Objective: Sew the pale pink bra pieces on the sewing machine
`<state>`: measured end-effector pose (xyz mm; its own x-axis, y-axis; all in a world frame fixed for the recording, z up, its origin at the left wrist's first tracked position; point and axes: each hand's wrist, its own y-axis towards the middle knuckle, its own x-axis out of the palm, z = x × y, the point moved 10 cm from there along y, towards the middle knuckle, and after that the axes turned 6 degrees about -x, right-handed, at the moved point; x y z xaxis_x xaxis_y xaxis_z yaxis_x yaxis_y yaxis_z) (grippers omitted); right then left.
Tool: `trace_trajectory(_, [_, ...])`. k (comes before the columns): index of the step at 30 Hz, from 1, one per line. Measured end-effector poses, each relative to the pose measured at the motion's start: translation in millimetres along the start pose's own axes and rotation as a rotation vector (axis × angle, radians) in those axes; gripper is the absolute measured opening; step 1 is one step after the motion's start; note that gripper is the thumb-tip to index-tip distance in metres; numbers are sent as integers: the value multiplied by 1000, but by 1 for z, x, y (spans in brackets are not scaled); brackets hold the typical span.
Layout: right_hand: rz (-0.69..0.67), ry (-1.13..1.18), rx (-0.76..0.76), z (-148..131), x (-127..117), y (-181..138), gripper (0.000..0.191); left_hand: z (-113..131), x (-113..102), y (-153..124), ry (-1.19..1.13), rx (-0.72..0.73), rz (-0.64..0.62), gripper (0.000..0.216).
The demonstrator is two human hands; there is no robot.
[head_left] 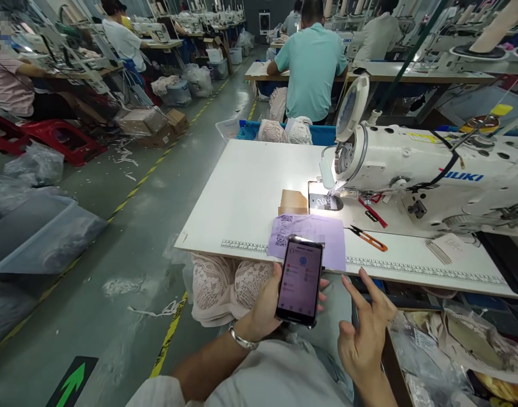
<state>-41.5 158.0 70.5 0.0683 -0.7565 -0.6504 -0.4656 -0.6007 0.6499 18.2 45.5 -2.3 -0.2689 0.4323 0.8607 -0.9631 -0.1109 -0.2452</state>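
Observation:
My left hand is wrapped round a smartphone whose lit screen faces me, too small to read. To the right of the phone my right hand hovers in the air, fingers apart and nothing in them. Just behind the phone a purple printed sheet with square codes lies on the white table, partly hidden by the phone. A brown paper piece lies behind that sheet. Orange-handled thread snips rest to its right. Beige lace bras hang below the table edge by my left forearm.
A white sewing machine stands on the table's right side. Small cards lie near its base. A box of bagged fabric is at lower right. Past the table, a blue bin holds bra cups; a person in a turquoise shirt sits beyond.

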Motion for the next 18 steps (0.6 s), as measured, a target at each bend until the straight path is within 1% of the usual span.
trace_trajectory(4, [0,24,2,4,3,-3,58,34,-7,-8,-26,41,85,82])
trace_trajectory(7, [-25,36,-12,2,9,-5,55,48,-12,-12,13,65,122,82])
trace_trajectory(10, [-50,48,-4,0,14,-7,52,50,-15,-12,3,63,129,81])
trace_trajectory(18, [-73,54,16,3,18,-11,51,44,-15,-11,29,13,138,89])
